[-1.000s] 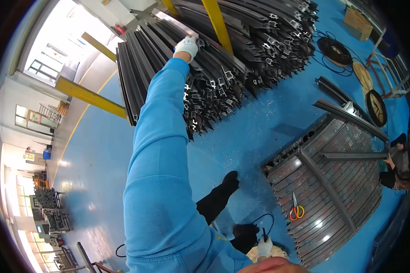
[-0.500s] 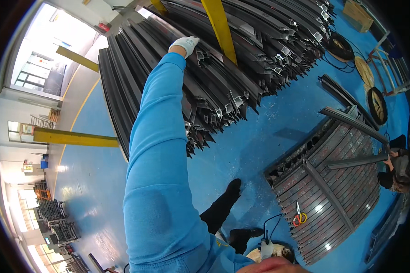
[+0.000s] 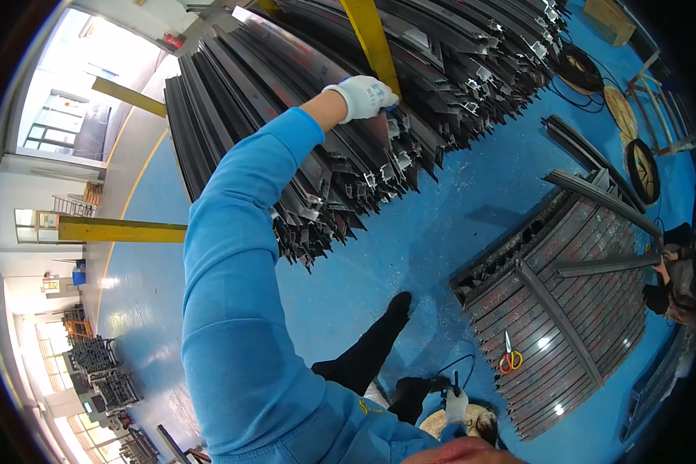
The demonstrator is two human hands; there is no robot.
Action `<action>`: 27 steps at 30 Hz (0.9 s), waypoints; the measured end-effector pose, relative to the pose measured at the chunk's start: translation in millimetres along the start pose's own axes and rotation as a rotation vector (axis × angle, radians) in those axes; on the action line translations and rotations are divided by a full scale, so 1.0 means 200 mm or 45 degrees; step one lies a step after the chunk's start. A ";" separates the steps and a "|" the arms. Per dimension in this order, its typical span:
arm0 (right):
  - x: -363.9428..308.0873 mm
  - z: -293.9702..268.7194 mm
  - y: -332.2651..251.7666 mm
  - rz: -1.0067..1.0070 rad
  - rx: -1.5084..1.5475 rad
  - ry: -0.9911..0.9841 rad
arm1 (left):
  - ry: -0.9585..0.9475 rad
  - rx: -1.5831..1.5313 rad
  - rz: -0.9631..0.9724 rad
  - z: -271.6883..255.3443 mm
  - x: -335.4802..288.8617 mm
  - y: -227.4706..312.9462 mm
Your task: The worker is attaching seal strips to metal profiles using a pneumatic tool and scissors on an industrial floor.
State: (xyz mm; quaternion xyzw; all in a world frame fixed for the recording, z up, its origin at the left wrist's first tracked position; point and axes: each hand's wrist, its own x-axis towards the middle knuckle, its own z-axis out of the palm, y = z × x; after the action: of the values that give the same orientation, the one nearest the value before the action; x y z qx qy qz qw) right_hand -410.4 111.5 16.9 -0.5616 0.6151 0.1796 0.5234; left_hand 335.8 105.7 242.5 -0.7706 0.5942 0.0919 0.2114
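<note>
My left hand (image 3: 363, 99), in a white glove, reaches out at the end of a long blue sleeve. Its fingers are closed over the upper edge of a dark metal profile (image 3: 305, 62) on top of a large stack. The fingertips are partly hidden behind that edge. Low in the view, my right hand (image 3: 456, 405), also gloved, is closed round a slim black tool (image 3: 455, 382) with a thin dark cord or wire curving off beside it. Exactly what kind of tool it is cannot be made out. Below that hand is a round, pale wooden top (image 3: 435, 421).
Yellow posts (image 3: 373, 46) stand among the stacked profiles. To the right, a low dark slatted stack (image 3: 564, 309) carries scissors (image 3: 510, 357) with red and yellow handles and several loose profiles. Another person (image 3: 677, 278) is at the far right. Coiled black strips (image 3: 576, 69) lie beyond.
My left hand has moved right and nearer along the stack, toward the profile ends, and the elbow has bent. My right hand has risen slightly, and the cord has shifted.
</note>
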 end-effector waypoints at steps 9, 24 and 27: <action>0.04 0.04 0.16 -0.267 0.082 0.107 | 0.662 -0.243 -0.062 -0.10 -0.10 0.49; 0.39 0.20 0.60 -0.321 0.367 0.235 | -0.067 -0.347 0.666 0.66 0.80 2.51; 0.54 0.28 0.74 -0.383 0.420 0.264 | -0.077 -0.214 0.586 0.83 1.04 2.88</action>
State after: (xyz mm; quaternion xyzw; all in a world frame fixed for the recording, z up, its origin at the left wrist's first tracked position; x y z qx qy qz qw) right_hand -497.3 147.9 -150.3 -0.5692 0.5962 -0.0618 0.5629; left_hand -138.8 -122.9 -113.6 -0.6265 0.7379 0.2097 0.1379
